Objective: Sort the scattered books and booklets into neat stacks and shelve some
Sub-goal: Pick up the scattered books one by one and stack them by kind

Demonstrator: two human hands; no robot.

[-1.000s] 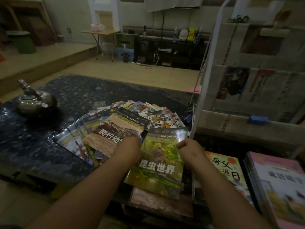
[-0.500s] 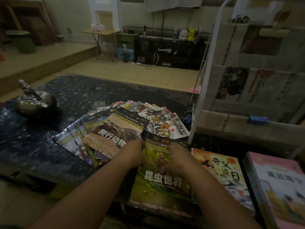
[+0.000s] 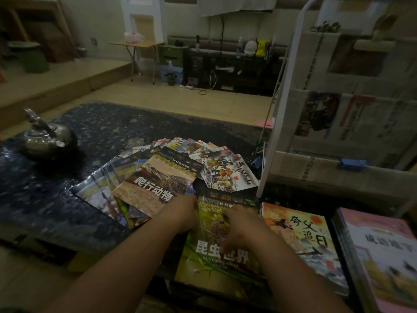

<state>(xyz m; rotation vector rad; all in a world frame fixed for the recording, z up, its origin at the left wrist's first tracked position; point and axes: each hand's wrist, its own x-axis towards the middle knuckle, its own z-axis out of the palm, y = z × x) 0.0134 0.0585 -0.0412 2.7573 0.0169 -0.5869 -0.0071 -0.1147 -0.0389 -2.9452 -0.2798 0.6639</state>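
A green insect book (image 3: 225,267) lies flat on a pile at the table's near edge. My left hand (image 3: 180,213) grips its left edge with the fingers curled down over it. My right hand (image 3: 241,227) rests on the cover, fingers spread. Just left of it, a brown reptile book (image 3: 158,184) tops a fanned spread of similar dark books (image 3: 99,188). Behind lie several small picture booklets (image 3: 228,175), also fanned out. To the right of the green book are an orange picture book (image 3: 300,240) and a pink book (image 3: 383,256), each on a stack.
A metal kettle (image 3: 47,138) stands at the far left of the dark speckled table (image 3: 45,211). A white-framed rack (image 3: 282,109) lined with newspaper rises at the right, a blue clip (image 3: 350,163) on its lower rail. Wooden floor and low furniture lie beyond.
The green insect book came down from a tilted hold and toward me, and now lies flat on the near pile. My right hand moved from its right edge onto the cover.
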